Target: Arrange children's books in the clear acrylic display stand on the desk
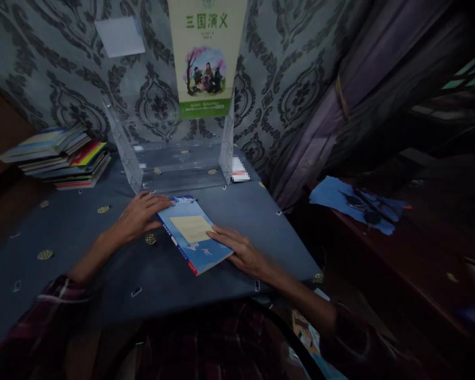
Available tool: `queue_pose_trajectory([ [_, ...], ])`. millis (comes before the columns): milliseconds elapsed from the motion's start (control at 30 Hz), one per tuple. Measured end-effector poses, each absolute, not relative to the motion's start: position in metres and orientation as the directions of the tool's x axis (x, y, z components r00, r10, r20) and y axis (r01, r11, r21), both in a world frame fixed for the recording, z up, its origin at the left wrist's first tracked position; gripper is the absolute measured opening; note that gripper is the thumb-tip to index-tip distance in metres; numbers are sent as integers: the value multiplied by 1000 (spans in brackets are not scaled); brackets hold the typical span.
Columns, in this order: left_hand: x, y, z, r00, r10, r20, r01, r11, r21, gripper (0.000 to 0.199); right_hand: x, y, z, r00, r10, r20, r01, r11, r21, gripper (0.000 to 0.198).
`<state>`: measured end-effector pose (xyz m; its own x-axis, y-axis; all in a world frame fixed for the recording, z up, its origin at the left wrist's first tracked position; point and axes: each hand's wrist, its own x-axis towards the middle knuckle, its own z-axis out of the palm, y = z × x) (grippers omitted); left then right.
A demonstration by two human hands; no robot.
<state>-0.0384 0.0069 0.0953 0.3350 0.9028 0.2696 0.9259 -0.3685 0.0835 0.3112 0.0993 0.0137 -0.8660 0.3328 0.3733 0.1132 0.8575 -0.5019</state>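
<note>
A blue paperback book [203, 257] with a pale yellow panel on its cover is tilted slightly over the table's cloth, its spine toward the lower left. My left hand [140, 215] grips its far left corner, fingers lying over the cover's edge. On the opposite side, my right hand [241, 250] holds the right edge, with the fingers on top and the thumb's position unclear. Just beyond the book stands a clear plastic rack [226, 150] with upright side walls.
A pile of books [69, 158] rises at the table's left. A green-and-cream poster [206, 68] and a white card [121, 37] show against the patterned wall covering. To the right hangs a purple curtain [312, 142]; beyond it, a blue cloth [336, 198] lies on a dark red surface.
</note>
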Motion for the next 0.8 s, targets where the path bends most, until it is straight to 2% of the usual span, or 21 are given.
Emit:
queue_pose_trajectory([
  [200, -63, 14, 52, 198, 967, 163, 943, -233, 237, 44, 312, 99, 13, -913, 273, 305, 138, 906, -399, 61],
  [333, -60, 7, 30, 159, 962, 220, 939, -217, 266, 46, 312, 99, 11, -923, 253, 290, 142, 924, -355, 63],
  [567, -60, 4, 31, 113, 952, 284, 876, -230, 424, 44, 311, 100, 16, -892, 302, 336, 110, 866, -488, 57],
  [667, -57, 3, 34, 97, 955, 280, 875, -215, 433, 43, 311, 101, 16, -896, 302, 326, 101, 853, -512, 54],
  [800, -52, -2, 31, 99, 959, 266, 906, -197, 375, 43, 312, 104, 14, -909, 265, 322, 99, 888, -450, 53],
])
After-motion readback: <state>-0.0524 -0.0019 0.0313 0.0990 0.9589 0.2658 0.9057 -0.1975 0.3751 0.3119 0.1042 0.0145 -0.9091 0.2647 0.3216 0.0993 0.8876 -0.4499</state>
